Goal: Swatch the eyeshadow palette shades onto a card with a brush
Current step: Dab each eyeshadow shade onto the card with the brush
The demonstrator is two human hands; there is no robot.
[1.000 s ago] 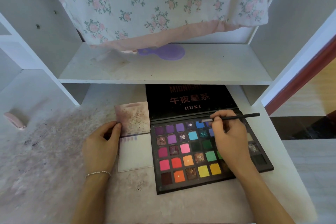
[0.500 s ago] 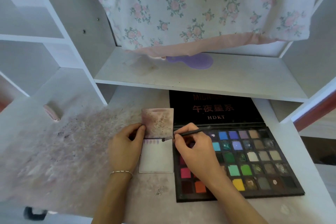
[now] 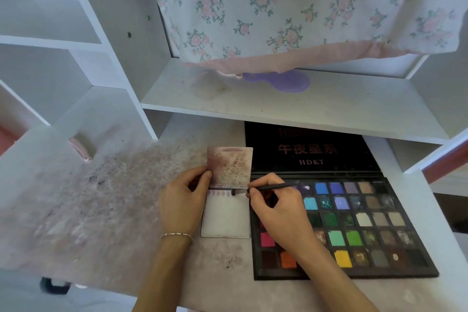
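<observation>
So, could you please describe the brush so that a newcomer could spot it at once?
Start at the open black palette on the desk. At its top left corner the right hand pinches the brush: a thin black stick, its tip on the white card beside a row of purple dabs.

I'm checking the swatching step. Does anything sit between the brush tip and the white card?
Nothing visible does. The right hand holds the brush with its tip at the card's top edge, right of the swatches; the left hand grips the left side.

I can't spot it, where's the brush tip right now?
In the head view the brush tip rests at the top of the white card, right of the purple swatches, just left of the right hand.
</observation>
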